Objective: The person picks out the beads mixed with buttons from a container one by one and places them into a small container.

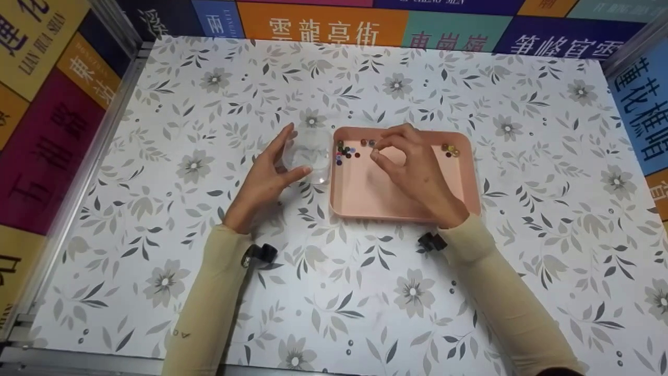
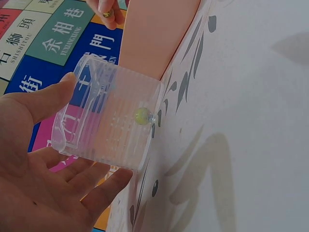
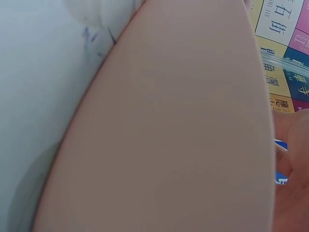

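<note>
My left hand [image 1: 261, 175] holds a clear plastic container [image 1: 308, 151], its thumb near the rim on one side and its fingers along the other. Inside that container lies a yellowish glass marble [image 2: 143, 116]. Over the pink tray [image 1: 473, 177], my right hand [image 1: 417, 172] pinches a small marble [image 2: 107, 14] between thumb and fingertips. Dark, red and blue marbles [image 1: 344, 150] gather in the tray's back left corner, and several yellowish ones [image 1: 451, 149] sit at its back right. In the right wrist view the tray's wall hides most of my right hand [image 3: 292, 169].
A white tablecloth [image 1: 323, 292] with grey flowers and leaves lies under everything. Coloured panels [image 1: 323, 23] with printed characters stand along the back and both sides. The container stands just left of the tray.
</note>
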### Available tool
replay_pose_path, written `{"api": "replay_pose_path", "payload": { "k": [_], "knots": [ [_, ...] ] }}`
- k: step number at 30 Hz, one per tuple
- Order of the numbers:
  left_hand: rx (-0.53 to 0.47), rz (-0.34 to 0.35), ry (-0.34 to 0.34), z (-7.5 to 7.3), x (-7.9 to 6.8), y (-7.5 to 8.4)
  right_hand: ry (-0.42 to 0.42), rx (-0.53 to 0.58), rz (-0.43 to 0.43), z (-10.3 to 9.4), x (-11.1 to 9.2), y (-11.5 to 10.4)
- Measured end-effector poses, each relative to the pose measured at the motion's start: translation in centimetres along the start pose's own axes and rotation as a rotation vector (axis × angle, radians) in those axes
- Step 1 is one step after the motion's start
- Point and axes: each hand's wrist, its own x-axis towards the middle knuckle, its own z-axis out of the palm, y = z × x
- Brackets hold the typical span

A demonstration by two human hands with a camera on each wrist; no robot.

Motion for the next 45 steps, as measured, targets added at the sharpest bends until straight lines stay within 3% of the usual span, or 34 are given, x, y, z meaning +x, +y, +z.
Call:
{"api": "replay_pose_path", "payload": {
  "k": [45],
  "knots": [
    [-0.045, -0.013, 0.003, 0.1, 0.0, 0.2, -0.075, 0.021, 0.009, 2.0, 0.2, -1.3]
  ]
}}
